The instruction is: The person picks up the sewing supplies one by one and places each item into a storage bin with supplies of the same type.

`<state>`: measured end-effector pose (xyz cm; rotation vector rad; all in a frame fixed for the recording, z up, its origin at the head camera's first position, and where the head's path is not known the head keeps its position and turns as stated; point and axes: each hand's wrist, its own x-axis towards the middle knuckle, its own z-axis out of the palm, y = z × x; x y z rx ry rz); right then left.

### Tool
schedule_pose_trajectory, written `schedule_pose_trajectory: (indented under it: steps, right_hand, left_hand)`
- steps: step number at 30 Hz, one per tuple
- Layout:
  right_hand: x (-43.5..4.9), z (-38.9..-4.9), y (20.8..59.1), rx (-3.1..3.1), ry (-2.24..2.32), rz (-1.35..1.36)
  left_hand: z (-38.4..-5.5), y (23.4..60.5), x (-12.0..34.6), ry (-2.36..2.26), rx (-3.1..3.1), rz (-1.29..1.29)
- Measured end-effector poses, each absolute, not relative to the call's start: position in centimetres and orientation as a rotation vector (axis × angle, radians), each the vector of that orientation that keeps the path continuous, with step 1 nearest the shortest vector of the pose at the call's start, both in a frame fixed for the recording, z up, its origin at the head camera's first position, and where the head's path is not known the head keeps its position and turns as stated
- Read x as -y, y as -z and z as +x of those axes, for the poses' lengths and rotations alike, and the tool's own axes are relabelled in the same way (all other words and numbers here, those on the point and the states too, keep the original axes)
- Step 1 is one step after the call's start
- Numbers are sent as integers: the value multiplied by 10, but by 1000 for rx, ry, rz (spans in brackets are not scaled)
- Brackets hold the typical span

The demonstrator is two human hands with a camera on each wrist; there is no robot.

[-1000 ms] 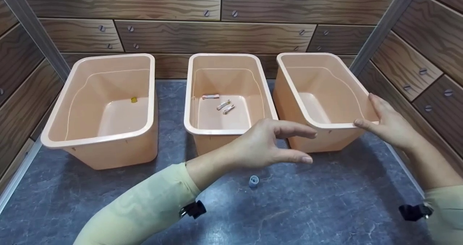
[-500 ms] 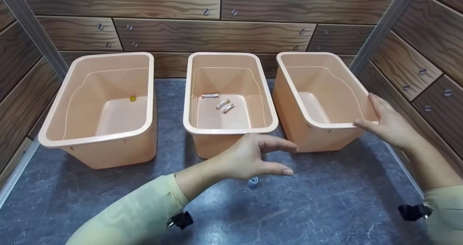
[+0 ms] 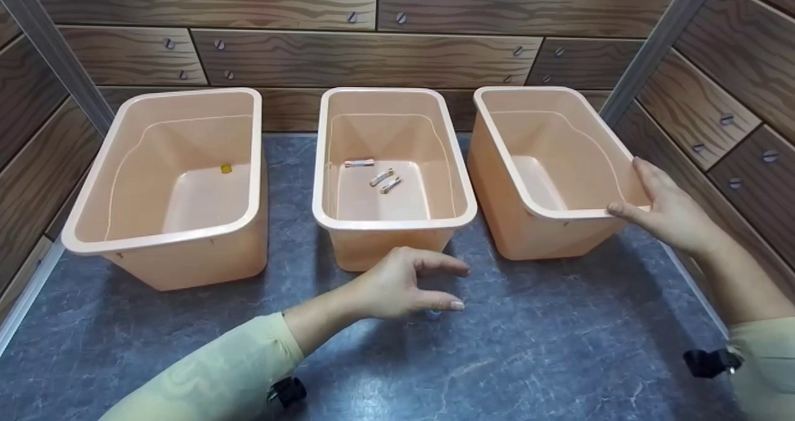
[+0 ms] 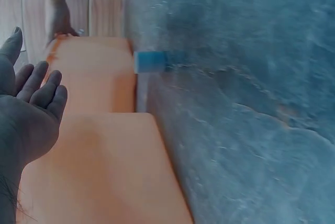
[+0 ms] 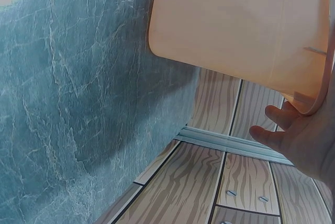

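My left hand, fingers and thumb spread apart and holding nothing, hovers in front of the middle plastic bin. Behind its thumb in the head view, a small light-blue cylinder is almost wholly hidden; the left wrist view shows this blue cylinder on the table. My right hand grips the near right corner of the right plastic bin, thumb over the rim and fingers along the outer side. From the right wrist, two fingertips show below that bin's rim.
Several small slim pieces with pale middles and coppery ends, such as one slim piece, lie in the middle bin. The left plastic bin holds a small yellow piece. Wood-patterned walls enclose the grey marbled table.
My left hand has moved left and toward me, away from the right bin, and now covers most of the blue cylinder. The right hand stays on its bin.
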<state>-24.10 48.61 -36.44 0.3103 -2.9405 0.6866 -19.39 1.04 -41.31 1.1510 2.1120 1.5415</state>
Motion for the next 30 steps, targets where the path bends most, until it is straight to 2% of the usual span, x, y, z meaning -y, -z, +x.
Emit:
schedule_pose_trajectory:
  steps: [30]
  right_hand:
    - [-486, -242, 366, 2933, -665, 316]
  left_hand:
    - [-206, 484, -5, -1444, -2124, 1005]
